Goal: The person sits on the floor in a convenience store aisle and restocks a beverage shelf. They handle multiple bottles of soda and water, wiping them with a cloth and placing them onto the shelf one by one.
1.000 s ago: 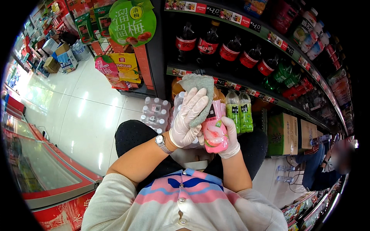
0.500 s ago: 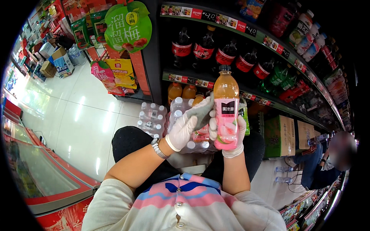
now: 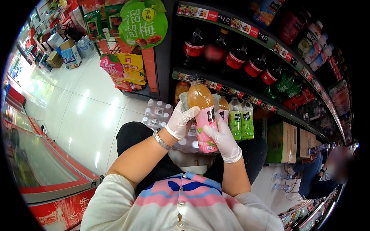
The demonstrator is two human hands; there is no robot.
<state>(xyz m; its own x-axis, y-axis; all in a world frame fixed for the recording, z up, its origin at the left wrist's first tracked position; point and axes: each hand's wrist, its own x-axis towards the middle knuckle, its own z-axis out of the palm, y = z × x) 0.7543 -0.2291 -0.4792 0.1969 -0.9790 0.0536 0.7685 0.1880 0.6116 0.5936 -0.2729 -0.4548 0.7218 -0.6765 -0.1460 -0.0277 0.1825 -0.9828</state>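
Observation:
Both my hands wear white gloves and hold one juice bottle (image 3: 199, 96) between them, with amber juice, a dark cap and a pink label. Its cap end tilts away toward the shelf. My left hand (image 3: 181, 120) presses a grey-green cloth (image 3: 184, 101) against the bottle's upper side, thumb across the front. My right hand (image 3: 225, 140) grips the lower label from the right. Beyond it stand two green-labelled bottles (image 3: 241, 119) and another pink-labelled bottle (image 3: 223, 106). Shrink-wrapped bottle packs (image 3: 157, 114) lie on the floor between and beside my knees, partly hidden by my hands.
Dark shelves (image 3: 231, 34) with red-labelled cola bottles (image 3: 236, 60) rise in front. A snack rack (image 3: 133, 69) hangs at the left. Cardboard boxes (image 3: 283, 142) stand at the right, where another person (image 3: 320, 173) sits. A red-edged freezer (image 3: 58, 184) is at the lower left.
The bottle has moved left and tilted. My left hand and cloth have come against it, and my right hand has shifted to its lower right side. The green-labelled bottles now show.

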